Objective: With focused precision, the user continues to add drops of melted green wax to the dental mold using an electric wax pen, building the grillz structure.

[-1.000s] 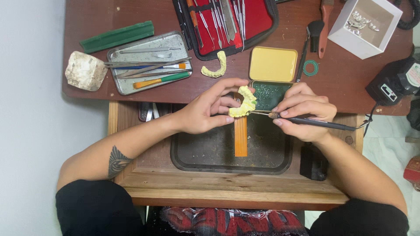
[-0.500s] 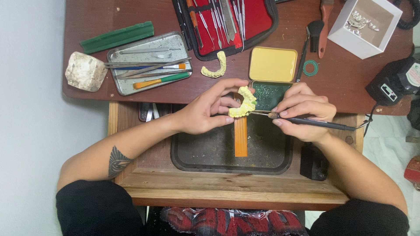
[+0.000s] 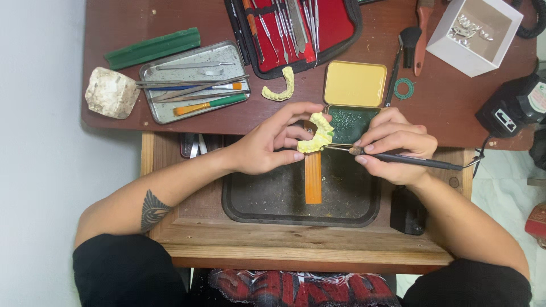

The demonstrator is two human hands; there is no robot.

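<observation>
My left hand [image 3: 268, 146] grips a yellow dental arch model [image 3: 317, 136] over a dark tray [image 3: 244, 199]. My right hand [image 3: 393, 143] holds a thin black corded hand tool [image 3: 421, 162] like a pen, its metal tip touching the model's right side. An orange wooden peg [image 3: 313, 177] sticks out under the model. Just behind my hands lies an open tin with green material [image 3: 350, 123] and its yellow lid [image 3: 355, 84].
On the brown table: a second yellow arch model [image 3: 280, 88], a metal tray of instruments [image 3: 193, 82], a red instrument case [image 3: 298, 28], a green bar [image 3: 152, 48], a white stone block [image 3: 110, 92], a white box [image 3: 475, 34], a green ring [image 3: 404, 88], a black device [image 3: 512, 105].
</observation>
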